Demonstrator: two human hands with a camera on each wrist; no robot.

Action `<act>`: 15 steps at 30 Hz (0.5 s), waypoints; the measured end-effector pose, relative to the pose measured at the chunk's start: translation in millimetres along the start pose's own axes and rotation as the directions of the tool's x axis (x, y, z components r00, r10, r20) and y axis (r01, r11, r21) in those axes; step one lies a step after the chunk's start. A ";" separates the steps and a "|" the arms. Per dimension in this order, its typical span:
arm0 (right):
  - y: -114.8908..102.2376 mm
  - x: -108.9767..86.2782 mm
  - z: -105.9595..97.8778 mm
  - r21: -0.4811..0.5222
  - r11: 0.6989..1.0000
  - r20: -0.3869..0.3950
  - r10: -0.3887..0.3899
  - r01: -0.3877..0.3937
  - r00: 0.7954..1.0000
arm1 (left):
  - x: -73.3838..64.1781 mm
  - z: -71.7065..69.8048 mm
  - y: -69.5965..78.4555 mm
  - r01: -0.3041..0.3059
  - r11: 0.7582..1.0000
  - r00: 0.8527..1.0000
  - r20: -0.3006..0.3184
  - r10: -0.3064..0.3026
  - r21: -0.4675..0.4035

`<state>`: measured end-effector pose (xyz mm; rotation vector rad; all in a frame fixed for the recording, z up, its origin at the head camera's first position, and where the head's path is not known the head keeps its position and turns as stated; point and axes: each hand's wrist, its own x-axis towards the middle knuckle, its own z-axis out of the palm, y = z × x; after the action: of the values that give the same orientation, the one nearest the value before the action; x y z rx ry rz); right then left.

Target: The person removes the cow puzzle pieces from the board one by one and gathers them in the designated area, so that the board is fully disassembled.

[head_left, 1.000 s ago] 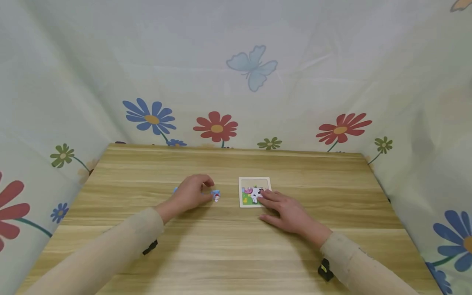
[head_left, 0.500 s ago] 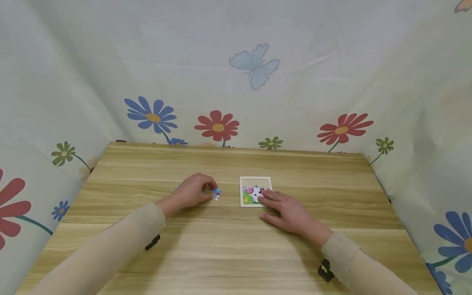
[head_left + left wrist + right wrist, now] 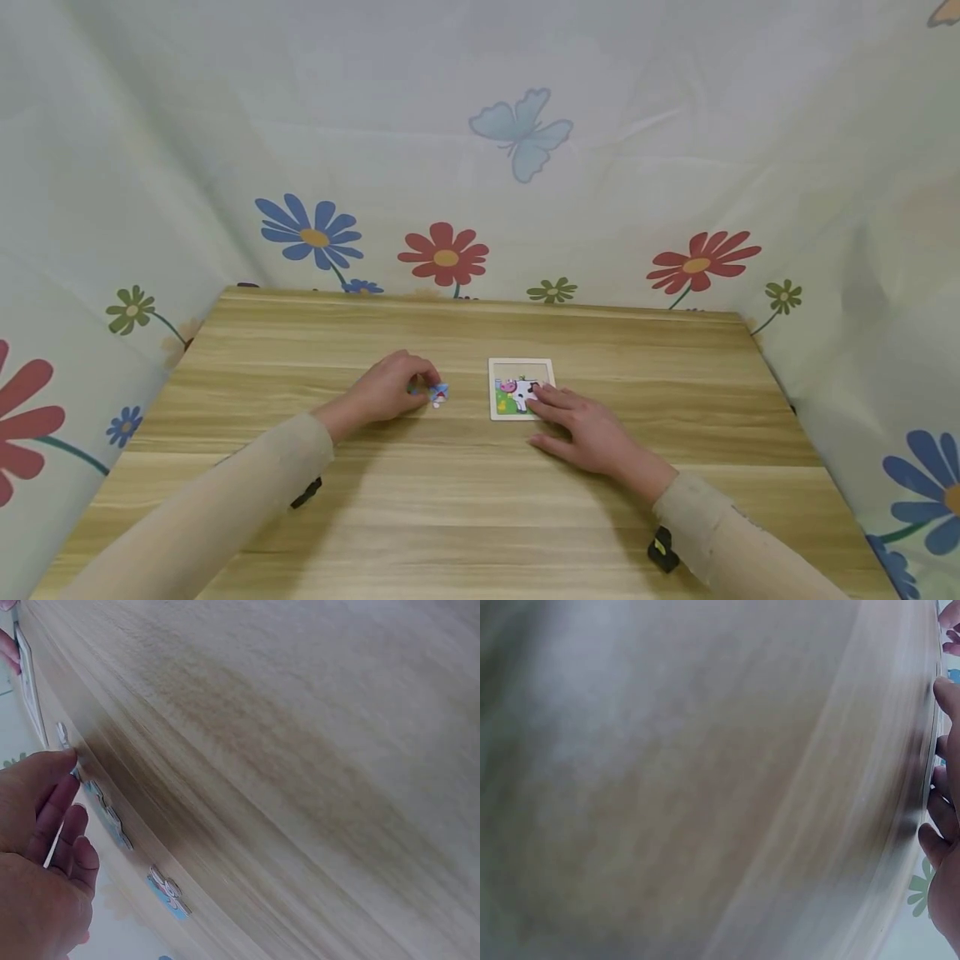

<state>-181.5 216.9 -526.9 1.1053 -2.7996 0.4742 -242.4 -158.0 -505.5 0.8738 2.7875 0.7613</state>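
My left hand (image 3: 386, 387) pinches a small blue puzzle piece (image 3: 439, 395) with a red-and-white print, between thumb and index finger, low at the table. In the left wrist view that puzzle piece (image 3: 63, 735) pokes out past the thumb tip. Other puzzle pieces (image 3: 109, 814) lie flat under and behind this hand, mostly hidden from the head view. To the right sits a square white-framed puzzle board (image 3: 521, 417) showing a cow on green, its upper part bare. My right hand (image 3: 588, 429) rests its fingers on the board's right side, thumb on the table.
The wood-grain table (image 3: 465, 517) meets a flowered cloth backdrop (image 3: 517, 217) at its back and sides. One more loose puzzle piece (image 3: 169, 892) lies apart from the others in the left wrist view. A black strap buckle (image 3: 663, 550) hangs under the right sleeve.
My left fingers have closed on the blue piece, which has turned a little and shifted slightly. The right hand stays on the board. The head view has drifted slightly.
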 end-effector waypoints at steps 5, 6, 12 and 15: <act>-0.3 0.0 -1.8 0.000 1.000 0.005 0.000 0.000 1.000 | -1.9 -1.0 -1.8 -0.010 1.000 1.000 -0.005 0.010 -0.007; -0.3 0.1 -1.8 0.001 1.000 0.005 0.000 0.000 1.000 | -2.2 -1.2 -1.9 -0.013 1.000 1.000 -0.007 0.013 -0.006; 0.2 -0.5 -0.3 0.000 1.000 -0.009 -0.011 0.011 1.000 | -2.5 -1.6 0.5 0.004 1.000 1.000 -0.003 -0.004 -0.008; 0.3 -0.3 -0.1 0.002 1.000 -0.008 -0.012 0.012 1.000 | -2.5 -1.6 1.9 0.013 1.000 1.000 0.003 -0.013 -0.005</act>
<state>-181.4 217.3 -526.9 1.1172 -2.7845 0.4792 -239.9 -158.8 -503.2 0.8536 2.7846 0.7644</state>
